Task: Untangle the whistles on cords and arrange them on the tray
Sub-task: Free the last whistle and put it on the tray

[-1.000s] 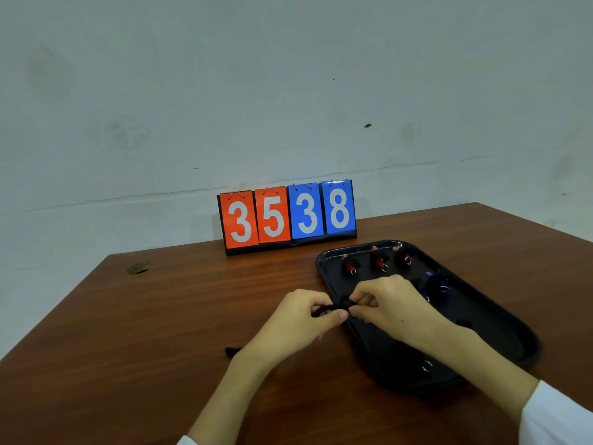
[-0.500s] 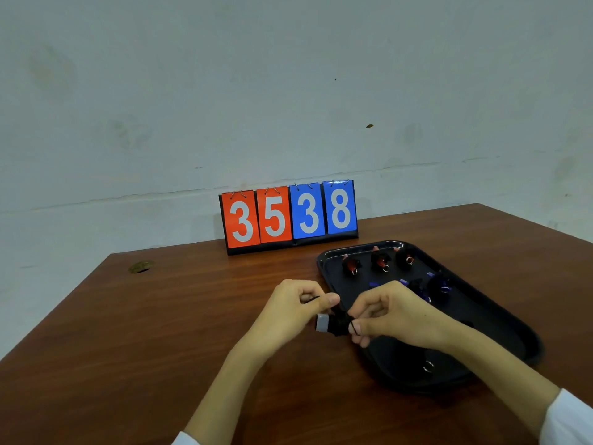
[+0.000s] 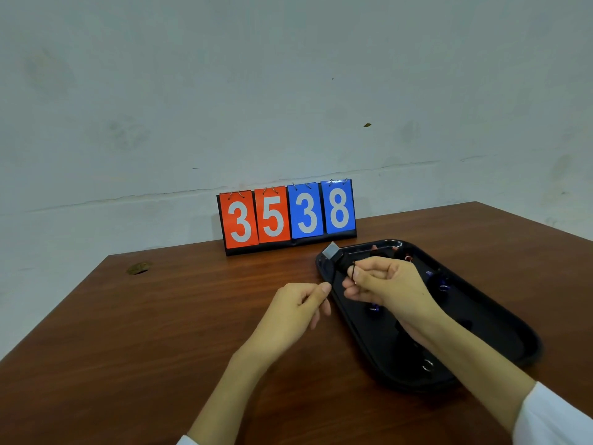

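My right hand (image 3: 385, 284) grips a black whistle (image 3: 333, 255) with a grey mouthpiece, raised over the far left corner of the black tray (image 3: 500, 335). A loop of its thin black cord (image 3: 353, 268) shows at my fingers. My left hand (image 3: 298, 308) hovers just left of the tray, thumb pressed to forefinger; whether it pinches the cord is hidden against the dark tray. On the tray lie a red whistle (image 3: 407, 257), dark blue whistles (image 3: 442, 284) and a black one with a metal ring (image 3: 428, 364).
A flip scoreboard (image 3: 288, 216) reading 3538 stands at the table's far edge against the wall. A small dark mark (image 3: 138, 268) sits near the far left corner of the brown wooden table (image 3: 160, 332).
My right hand has lifted the grey-tipped whistle up and away toward the tray's far left corner. My left hand has separated from it and dropped slightly left.
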A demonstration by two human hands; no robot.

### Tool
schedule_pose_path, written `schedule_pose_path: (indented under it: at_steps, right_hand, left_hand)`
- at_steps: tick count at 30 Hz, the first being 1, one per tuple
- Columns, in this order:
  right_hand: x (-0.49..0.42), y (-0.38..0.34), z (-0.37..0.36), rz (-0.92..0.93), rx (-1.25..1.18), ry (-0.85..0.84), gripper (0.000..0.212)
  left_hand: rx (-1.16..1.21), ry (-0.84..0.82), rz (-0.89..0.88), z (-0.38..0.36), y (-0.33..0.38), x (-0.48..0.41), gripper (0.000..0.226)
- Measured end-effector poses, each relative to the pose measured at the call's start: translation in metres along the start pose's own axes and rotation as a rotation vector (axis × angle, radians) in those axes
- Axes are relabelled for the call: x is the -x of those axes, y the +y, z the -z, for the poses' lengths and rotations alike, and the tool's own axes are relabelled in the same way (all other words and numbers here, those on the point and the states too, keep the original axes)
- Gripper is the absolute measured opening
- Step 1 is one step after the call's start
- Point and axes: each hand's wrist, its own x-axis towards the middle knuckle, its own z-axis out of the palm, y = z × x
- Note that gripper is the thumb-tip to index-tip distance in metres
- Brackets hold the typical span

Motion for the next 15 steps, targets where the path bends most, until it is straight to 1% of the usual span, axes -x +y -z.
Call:
schedule_pose_path:
  at_steps: [2,4,6,8,12,15]
  right_hand:
    - [-0.002,0.002,-0.001,0.009,-0.012,0.074,0.009]
    - [-0.004,0.004,-0.001,0.013,0.054,0.125,0.008]
    - [-0.005,0.008,0.0,0.041,0.198,0.165,0.007]
    - [-0.005,0.013,0.001,0.083,0.398,0.199,0.005]
    - [-0.002,0.021,0.005,0.169,0.802,0.182,0.003]
    - [0.002,0.025,0.008,0.194,0.954,0.095,0.007]
  left_hand:
    - [-0.076,-0.03,-0.027,-0.005,0.001,0.002,0.045]
    - [-0.11,-0.061,-0.041,-0.009,0.002,0.004,0.043]
    - [-0.111,-0.066,-0.052,-0.01,0.005,0.006,0.042]
    - [-0.102,-0.061,-0.061,-0.009,0.009,0.007,0.039]
    - [-0.083,-0.04,-0.067,-0.005,0.014,0.008,0.027]
    - [-0.066,-0.018,-0.077,-0.003,0.013,0.008,0.02]
